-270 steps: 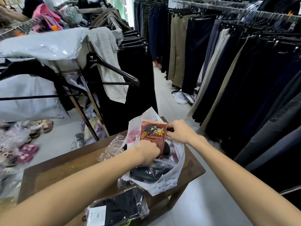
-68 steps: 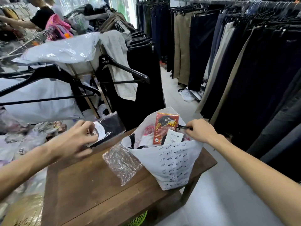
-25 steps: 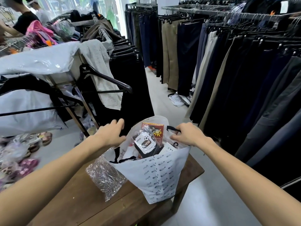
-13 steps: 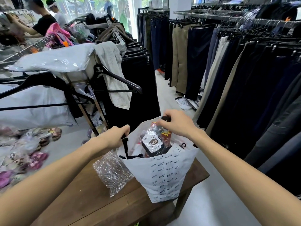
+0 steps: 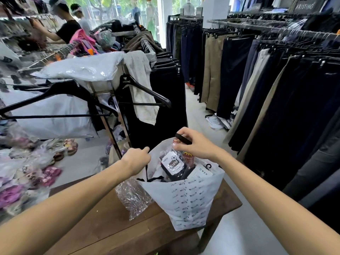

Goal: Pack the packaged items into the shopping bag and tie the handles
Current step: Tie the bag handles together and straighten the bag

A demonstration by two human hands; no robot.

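A white printed shopping bag (image 5: 187, 197) stands upright on the wooden table (image 5: 117, 230). Inside it show a black-and-white sock package (image 5: 172, 162), a red package (image 5: 188, 158) and a white tagged pack (image 5: 201, 174). My left hand (image 5: 137, 160) grips the bag's near-left black handle (image 5: 146, 173) at the rim. Above the far rim, my right hand (image 5: 195, 144) is closed on the other black handle (image 5: 182, 138).
An empty crinkled clear plastic wrapper (image 5: 132, 196) lies on the table left of the bag. A clothes rack with black hangers (image 5: 145, 91) stands behind the table. Trouser racks (image 5: 276, 85) line the right aisle. Two people (image 5: 64, 28) stand at the far left.
My right hand has lifted its handle higher over the bag's far rim and my left hand has closed on the left handle. The last package went into the bag earlier.
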